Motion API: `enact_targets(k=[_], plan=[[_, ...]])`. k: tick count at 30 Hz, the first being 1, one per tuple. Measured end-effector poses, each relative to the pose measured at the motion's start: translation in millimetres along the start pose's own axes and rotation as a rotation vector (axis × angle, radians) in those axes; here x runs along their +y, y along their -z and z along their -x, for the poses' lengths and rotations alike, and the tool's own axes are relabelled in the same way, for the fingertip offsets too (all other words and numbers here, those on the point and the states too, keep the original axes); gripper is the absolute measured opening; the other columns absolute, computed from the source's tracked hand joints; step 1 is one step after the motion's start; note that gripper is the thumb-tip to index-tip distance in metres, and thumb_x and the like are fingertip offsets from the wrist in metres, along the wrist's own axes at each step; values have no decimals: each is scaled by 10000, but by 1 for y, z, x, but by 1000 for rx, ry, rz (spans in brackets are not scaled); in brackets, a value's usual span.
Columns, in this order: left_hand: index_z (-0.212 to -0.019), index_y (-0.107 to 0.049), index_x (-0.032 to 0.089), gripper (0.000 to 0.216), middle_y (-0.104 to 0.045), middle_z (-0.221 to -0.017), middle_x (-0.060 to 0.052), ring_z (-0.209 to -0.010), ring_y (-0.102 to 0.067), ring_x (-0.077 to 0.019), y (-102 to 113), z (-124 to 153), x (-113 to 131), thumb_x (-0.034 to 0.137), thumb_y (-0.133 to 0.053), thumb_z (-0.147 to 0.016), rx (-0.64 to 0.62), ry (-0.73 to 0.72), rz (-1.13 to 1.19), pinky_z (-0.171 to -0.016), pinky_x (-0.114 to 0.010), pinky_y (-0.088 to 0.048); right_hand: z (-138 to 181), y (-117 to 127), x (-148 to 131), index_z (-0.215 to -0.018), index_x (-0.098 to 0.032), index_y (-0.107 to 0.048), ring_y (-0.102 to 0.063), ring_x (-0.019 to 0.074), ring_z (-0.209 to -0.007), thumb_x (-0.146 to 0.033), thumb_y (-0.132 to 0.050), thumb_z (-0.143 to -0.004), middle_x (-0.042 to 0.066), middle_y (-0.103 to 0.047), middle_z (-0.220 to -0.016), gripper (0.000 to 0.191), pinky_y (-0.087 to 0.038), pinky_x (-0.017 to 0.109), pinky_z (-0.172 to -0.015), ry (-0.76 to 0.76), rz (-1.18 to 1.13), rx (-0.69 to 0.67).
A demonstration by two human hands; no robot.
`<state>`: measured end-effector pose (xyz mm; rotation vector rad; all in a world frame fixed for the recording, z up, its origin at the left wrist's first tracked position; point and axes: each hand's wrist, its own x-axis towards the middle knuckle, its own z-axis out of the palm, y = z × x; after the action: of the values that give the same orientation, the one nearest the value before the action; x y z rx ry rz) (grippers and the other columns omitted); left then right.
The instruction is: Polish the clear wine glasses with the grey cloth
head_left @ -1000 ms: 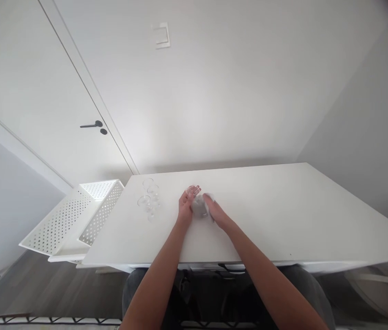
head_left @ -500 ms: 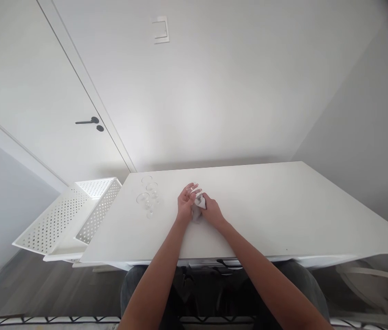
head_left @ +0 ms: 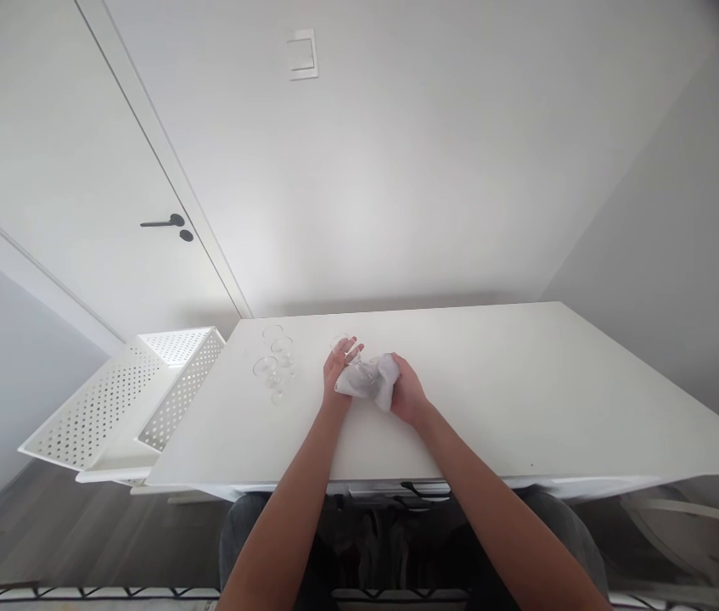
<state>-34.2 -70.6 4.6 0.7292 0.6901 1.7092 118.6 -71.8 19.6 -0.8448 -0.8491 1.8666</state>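
Observation:
Above the middle of the white tabletop (head_left: 492, 382), my left hand (head_left: 335, 368) is closed around a clear stemmed glass (head_left: 352, 351), its bowl tilted to the left. A pale grey-white cloth (head_left: 377, 383) spreads from my left palm to my right hand (head_left: 407, 392). The fingers of my right hand grip the bunched cloth at its right side, partly hidden by it. The foot of the glass lies toward the cloth, and I cannot make it out clearly. Left of my hands, several clear stemmed glasses (head_left: 266, 367) stand close together on the tabletop.
A white perforated basket (head_left: 104, 407) sits beside the table's left end. Behind the table rises a white wall (head_left: 397, 170) with a light switch (head_left: 301, 54). A door with a black handle (head_left: 165, 221) is at the left. My legs are below the front edge.
My right hand has moved to the right, and the cloth is now spread wider between my hands. The glass in my left hand has tilted over and shifted slightly left.

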Motion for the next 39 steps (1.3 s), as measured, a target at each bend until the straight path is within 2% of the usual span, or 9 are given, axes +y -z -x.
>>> enact_targets(k=[5, 8, 10, 16, 22, 27, 31, 36, 39], plan=[[-1229, -716, 157, 604, -602, -1486, -203, -1202, -683, -340, -2, 2, -1, 624, -755, -848, -2, 113, 24, -1034, -507, -522, 13, 3, -8, -976, -231, -651, -643, 230, -855, -525, -667, -854, 43, -704, -893, 319, -503, 324, -729, -19, -39, -205], [-1283, -710, 185, 642, -585, -1515, -183, -1214, -673, -327, -2, 5, 2, 648, -748, -840, -61, 186, 9, -1022, -470, -530, 18, 3, -8, -965, -248, -616, -598, 182, -801, -416, -799, -808, 17, -660, -919, 294, -464, 296, -717, -31, 60, -405], [-1311, -700, 200, 639, -579, -1523, -176, -1220, -668, -319, -4, 7, 3, 642, -741, -851, -81, 177, -21, -1017, -455, -531, 17, 4, -5, -950, -250, -586, -579, 181, -785, -441, -782, -829, 15, -640, -910, 299, -451, 302, -710, 13, 178, -430], [-1316, -680, 212, 637, -620, -1467, -174, -1170, -698, -314, -8, 8, 4, 451, -891, -765, -9, 35, -137, -992, -436, -539, 6, 1, 11, -826, -254, -509, -464, 181, -679, -456, -688, -861, -18, -533, -710, 272, -406, 312, -679, 419, 718, 13], [-1299, -698, 200, 628, -580, -1515, -183, -1222, -672, -336, -7, 10, 6, 601, -787, -824, -121, 141, 8, -997, -469, -546, 8, 1, 4, -1049, -235, -585, -602, 201, -711, -586, -663, -883, 45, -662, -888, 396, -504, 369, -697, 27, 236, -273], [-1276, -703, 199, 586, -600, -1491, -179, -1229, -677, -344, -6, 7, 1, 465, -873, -782, -10, 65, -66, -1022, -465, -525, 5, -2, 11, -816, -246, -542, -476, 157, -652, -473, -746, -819, -36, -541, -682, 305, -421, 288, -647, 355, 559, 25], [-1276, -703, 193, 612, -561, -1527, -203, -1291, -641, -397, -3, 6, 0, 582, -805, -815, -41, 99, 8, -1017, -512, -527, -2, -2, 14, -860, -234, -590, -556, 168, -696, -537, -749, -809, -9, -608, -763, 346, -467, 298, -645, 128, 199, -6], [-1280, -669, 263, 576, -437, -1627, -156, -1401, -557, -394, 0, 2, 1, 507, -858, -794, -9, -84, 38, -1039, -463, -527, -12, 10, 13, -797, -245, -551, -595, 176, -704, -517, -800, -743, -5, -616, -749, 373, -522, 304, -632, 219, -155, 391], [-1304, -631, 321, 619, -398, -1631, -118, -1435, -526, -376, -3, 1, 0, 462, -898, -763, -4, -170, 37, -1084, -475, -521, -14, 12, 12, -823, -246, -562, -638, 196, -802, -496, -791, -767, 11, -654, -831, 343, -566, 329, -717, 201, -197, 245]])
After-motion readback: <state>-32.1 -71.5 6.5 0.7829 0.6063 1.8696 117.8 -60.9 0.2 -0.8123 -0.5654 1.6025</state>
